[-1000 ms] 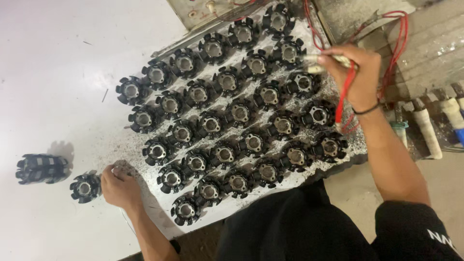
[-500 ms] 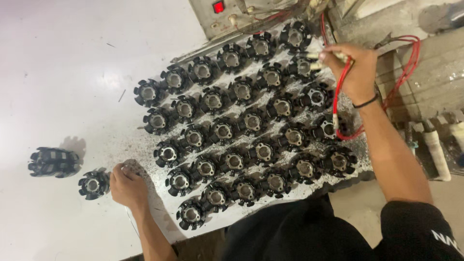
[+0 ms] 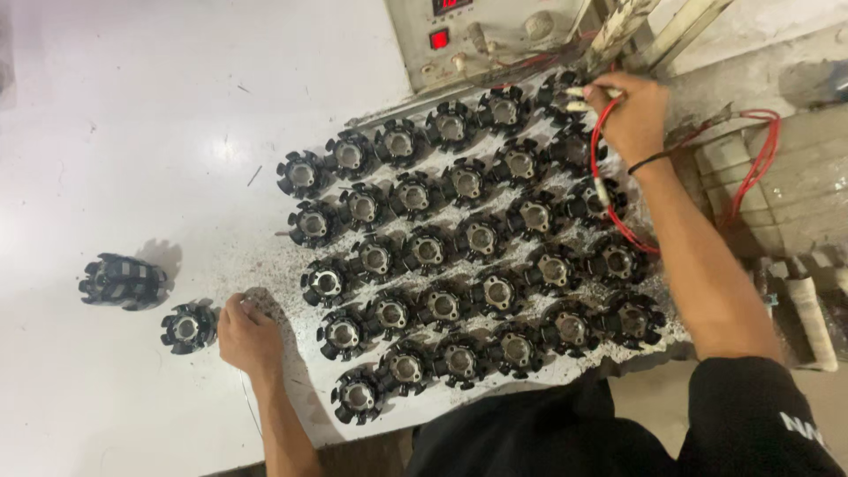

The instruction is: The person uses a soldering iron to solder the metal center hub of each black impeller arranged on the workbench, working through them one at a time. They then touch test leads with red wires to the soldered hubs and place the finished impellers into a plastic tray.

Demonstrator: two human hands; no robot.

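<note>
Your left hand [image 3: 250,334] rests knuckles-up on the white bench [image 3: 132,132] near its front edge, fingers curled, holding nothing that shows; just beside it lies a single black toothed metal stator core [image 3: 187,327], and farther toward the left edge a small stack of the same cores [image 3: 124,281]; your right hand [image 3: 634,115] is closed on white-tipped probes with red wires [image 3: 609,190] at the far right corner of the grid of black stator cores [image 3: 459,265], which fills the bench's right half; behind it stands a grey meter box with a red display [image 3: 477,35].
</note>
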